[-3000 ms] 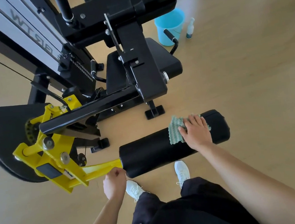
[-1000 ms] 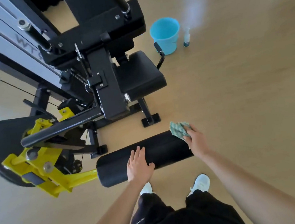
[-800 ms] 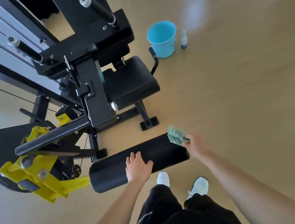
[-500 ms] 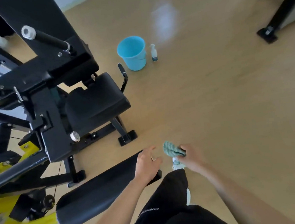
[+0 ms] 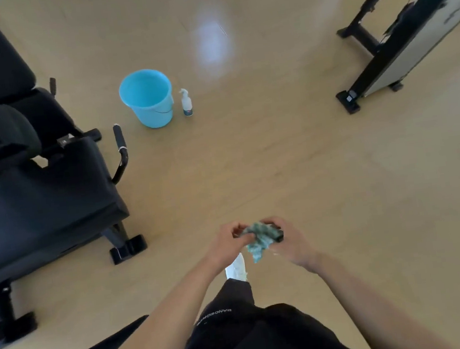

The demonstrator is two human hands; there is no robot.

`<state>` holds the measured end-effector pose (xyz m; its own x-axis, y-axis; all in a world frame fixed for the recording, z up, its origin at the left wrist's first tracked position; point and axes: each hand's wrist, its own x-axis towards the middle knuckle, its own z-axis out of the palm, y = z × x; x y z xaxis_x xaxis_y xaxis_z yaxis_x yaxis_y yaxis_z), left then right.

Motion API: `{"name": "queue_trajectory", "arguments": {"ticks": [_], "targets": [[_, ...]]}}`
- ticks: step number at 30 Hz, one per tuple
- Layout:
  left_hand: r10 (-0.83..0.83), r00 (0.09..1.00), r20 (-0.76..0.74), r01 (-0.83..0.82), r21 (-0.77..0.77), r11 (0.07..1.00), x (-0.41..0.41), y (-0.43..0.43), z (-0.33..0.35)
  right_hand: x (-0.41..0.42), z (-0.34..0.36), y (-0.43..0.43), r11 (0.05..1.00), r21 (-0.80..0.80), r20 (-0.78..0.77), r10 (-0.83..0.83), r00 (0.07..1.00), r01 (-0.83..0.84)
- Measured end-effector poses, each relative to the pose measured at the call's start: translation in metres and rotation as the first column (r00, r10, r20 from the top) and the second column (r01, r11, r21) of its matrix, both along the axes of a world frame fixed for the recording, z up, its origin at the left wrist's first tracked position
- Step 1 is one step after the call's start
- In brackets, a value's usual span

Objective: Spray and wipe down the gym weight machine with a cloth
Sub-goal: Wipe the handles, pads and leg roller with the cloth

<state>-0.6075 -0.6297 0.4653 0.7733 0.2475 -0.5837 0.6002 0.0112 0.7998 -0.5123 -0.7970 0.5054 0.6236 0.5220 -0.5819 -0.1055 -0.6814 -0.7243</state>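
Note:
A crumpled green cloth [image 5: 257, 240] hangs between both hands in front of my body, above the floor. My left hand [image 5: 225, 244] pinches its left side and my right hand [image 5: 284, 240] grips its right side. The black weight machine [image 5: 39, 192] fills the left of the view, with its padded seat and a side handle [image 5: 120, 147]; neither hand touches it. A small white spray bottle [image 5: 186, 103] stands on the floor further ahead, right beside a light blue bucket [image 5: 147, 97].
Another machine's black frame and foot [image 5: 361, 71] reach in from the upper right. The weight machine's feet [image 5: 128, 249] rest on the tan floor at left. My leg and white shoe [image 5: 236, 268] are below the hands.
Both hands have come off the black roller pad and met at the cloth. The view has swung right and forward, so the roller pad and yellow arm are out of sight.

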Motion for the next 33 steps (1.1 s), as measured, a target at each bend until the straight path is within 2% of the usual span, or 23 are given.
{"name": "queue_trajectory", "arguments": {"ticks": [5, 7, 10, 13, 20, 25, 29, 33], "targets": [[0.172, 0.985, -0.023, -0.172, 0.009, 0.985, 0.077, 0.021, 0.013, 0.092, -0.008, 0.014, 0.981, 0.001, 0.048, -0.192, 0.98, 0.192], [0.207, 0.978, -0.023, -0.206, 0.024, 0.978, 0.105, 0.03, 0.016, 0.121, -0.013, 0.022, 0.962, 0.046, -0.007, -0.269, 0.963, 0.269], [0.296, 0.955, -0.023, -0.297, -0.032, 0.954, 0.149, 0.041, 0.018, 0.163, -0.022, 0.039, 0.924, 0.085, -0.108, -0.364, 0.925, 0.373], [0.409, 0.912, -0.022, -0.41, -0.05, 0.911, 0.196, 0.052, 0.022, 0.213, -0.031, 0.062, 0.908, 0.109, -0.179, -0.383, 0.906, 0.405], [0.683, 0.729, -0.046, -0.684, -0.074, 0.726, 0.312, 0.083, 0.04, 0.345, -0.03, 0.117, 0.957, 0.149, -0.242, -0.209, 0.947, 0.249], [0.778, 0.628, -0.01, -0.778, -0.011, 0.628, 0.364, 0.119, 0.047, 0.42, -0.023, 0.18, 0.978, 0.157, -0.283, -0.087, 0.955, 0.135], [0.86, 0.511, -0.003, -0.86, 0.008, 0.511, 0.39, 0.166, 0.042, 0.457, -0.025, 0.245, 0.985, 0.16, -0.288, -0.015, 0.958, 0.064], [0.9, 0.436, -0.011, -0.9, 0.025, 0.436, 0.411, 0.23, 0.024, 0.482, -0.037, 0.324, 0.992, 0.13, -0.271, 0.043, 0.962, -0.008]]}}
